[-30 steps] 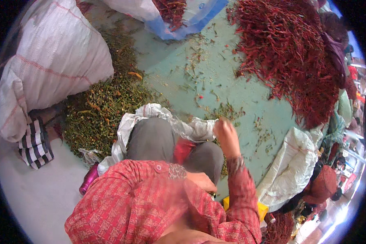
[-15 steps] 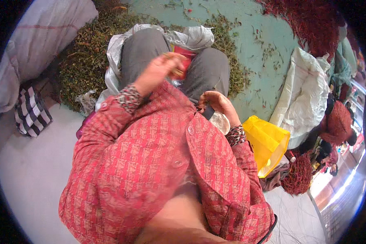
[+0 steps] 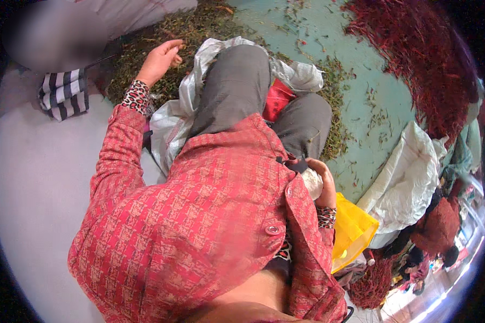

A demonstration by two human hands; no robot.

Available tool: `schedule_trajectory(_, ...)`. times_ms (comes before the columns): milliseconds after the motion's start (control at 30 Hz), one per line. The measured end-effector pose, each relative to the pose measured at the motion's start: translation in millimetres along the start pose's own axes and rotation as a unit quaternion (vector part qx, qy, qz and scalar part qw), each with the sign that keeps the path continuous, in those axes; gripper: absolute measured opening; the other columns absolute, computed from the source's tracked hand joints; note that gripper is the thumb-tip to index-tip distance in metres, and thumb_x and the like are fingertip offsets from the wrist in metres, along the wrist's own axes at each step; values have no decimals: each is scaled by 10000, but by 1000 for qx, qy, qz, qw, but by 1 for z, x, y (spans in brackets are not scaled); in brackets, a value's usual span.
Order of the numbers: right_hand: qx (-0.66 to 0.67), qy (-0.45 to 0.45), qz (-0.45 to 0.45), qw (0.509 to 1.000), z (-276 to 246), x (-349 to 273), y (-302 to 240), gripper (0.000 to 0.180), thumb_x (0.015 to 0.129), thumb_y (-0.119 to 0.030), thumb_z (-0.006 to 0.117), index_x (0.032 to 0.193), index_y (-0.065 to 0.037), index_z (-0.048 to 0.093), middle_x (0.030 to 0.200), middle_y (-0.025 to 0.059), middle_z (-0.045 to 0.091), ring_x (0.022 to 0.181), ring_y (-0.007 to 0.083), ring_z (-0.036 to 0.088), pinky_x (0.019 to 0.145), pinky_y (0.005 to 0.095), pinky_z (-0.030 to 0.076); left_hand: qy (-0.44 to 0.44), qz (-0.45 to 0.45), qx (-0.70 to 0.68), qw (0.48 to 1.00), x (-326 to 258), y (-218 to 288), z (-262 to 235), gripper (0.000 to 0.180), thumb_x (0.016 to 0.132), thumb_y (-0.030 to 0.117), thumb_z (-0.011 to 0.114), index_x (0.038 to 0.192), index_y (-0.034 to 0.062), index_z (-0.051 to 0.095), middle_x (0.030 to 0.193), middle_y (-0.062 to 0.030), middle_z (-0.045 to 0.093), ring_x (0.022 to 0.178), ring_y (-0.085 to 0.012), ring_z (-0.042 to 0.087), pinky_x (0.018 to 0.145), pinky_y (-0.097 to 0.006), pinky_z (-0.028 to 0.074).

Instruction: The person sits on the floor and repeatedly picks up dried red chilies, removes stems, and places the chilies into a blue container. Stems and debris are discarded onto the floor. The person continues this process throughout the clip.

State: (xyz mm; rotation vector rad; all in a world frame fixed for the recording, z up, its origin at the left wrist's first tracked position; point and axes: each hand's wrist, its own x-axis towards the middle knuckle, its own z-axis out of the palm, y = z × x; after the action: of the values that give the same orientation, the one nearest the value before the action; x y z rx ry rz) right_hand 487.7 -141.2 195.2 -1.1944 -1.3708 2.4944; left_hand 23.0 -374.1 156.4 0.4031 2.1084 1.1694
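Observation:
My left hand [image 3: 159, 62] reaches out over a heap of green-brown plant bits [image 3: 132, 67] on the far left. Its fingers are bent and pressed together; whatever they may hold is too small to make out. Near my right hip, my right hand [image 3: 324, 183] curls around a whitish rounded bundle [image 3: 311, 183] beside a black strap [image 3: 293, 163]. Between my grey-trousered knees lies a red packet [image 3: 278, 100], partly covered by the legs. A white woven sack [image 3: 172, 126] spreads under and around my legs.
A yellow bag [image 3: 353, 229] stands close to my right forearm, with a white sack [image 3: 407, 180] beyond it. Dark red, stringy plant material [image 3: 415, 64] is heaped at the far right. A black-and-white patterned cloth [image 3: 64, 94] lies left. Other people sit along the right rim.
My left hand has swung from above the red packet out to the plant heap on the left. My right hand stays at the whitish bundle. The view has turned leftward.

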Motion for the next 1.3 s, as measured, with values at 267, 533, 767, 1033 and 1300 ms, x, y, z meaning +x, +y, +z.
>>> schedule_trajectory(267,16,18,20,1000,-10,-5,-3,484,834,-317,539,1156,40,488,1178,150,524,1106,228,486,951,350,376,-13,-38,-312,949,-8,-6,-5,285,918,182,477,1158,30,507,1008,-38,594,789,-74,554,675,-202,468)
schedule_trajectory(533,-63,19,56,996,-28,-16,-8,474,797,-173,535,1216,32,458,1206,114,510,1112,206,483,955,318,363,20,298,290,909,24,-27,53,222,837,192,509,995,50,574,974,-146,571,846,-319,579,746,-399,471)
schedule_trajectory(767,-220,-15,159,962,10,-15,-42,578,724,-151,702,1234,-23,464,1106,49,545,997,138,514,885,276,401,-36,135,510,849,34,-67,79,172,828,108,422,968,52,506,961,-178,529,837,-340,590,683,-448,478)
schedule_trajectory(1033,-211,37,133,968,-14,-13,-37,522,739,-157,694,1188,-3,477,1069,70,563,966,156,532,854,284,424,-78,71,362,926,50,-59,62,190,789,146,503,910,23,585,880,-152,616,844,-300,602,716,-398,470)
schedule_trajectory(1300,-96,136,117,979,-47,-29,-33,427,743,-104,635,1141,-7,513,1034,75,572,948,154,540,852,278,428,-251,195,184,930,136,78,107,193,889,212,513,823,37,565,675,-10,537,535,-85,483,473,-241,404)
